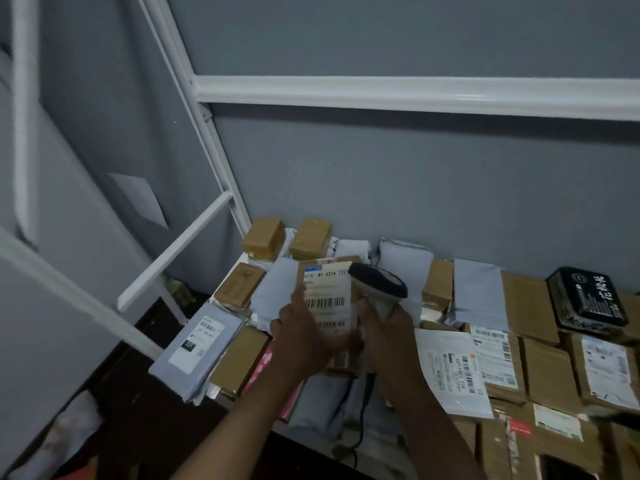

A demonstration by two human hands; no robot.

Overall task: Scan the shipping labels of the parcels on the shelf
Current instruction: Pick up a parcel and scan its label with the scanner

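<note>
— Both hands are up over the shelf, close together. What does each one hold?

— From the head view, the left hand (300,336) grips a small cardboard parcel (327,306), fingers curled behind it and the forefinger stretched up along the left edge of its shipping label (327,299). The label faces the camera, barcode across the middle. The right hand (384,336) is wrapped round the handle of a grey barcode scanner (377,287), whose dark head sits just beside the parcel's upper right corner.

— Touching it?

— Too close to tell. A dark cable (362,420) hangs from the handle.

— And the shelf?

— The white metal shelf (415,93) is packed with parcels lying flat below the hands: brown boxes, grey mailer bags. At the left edge a grey mailer (197,348) shows a white label. To the right lies a white mailer (453,372) with barcodes, beside more labelled boxes. A black packet (587,297) with white characters rests on the boxes at far right. Behind everything stands a grey wall (381,174).
</note>
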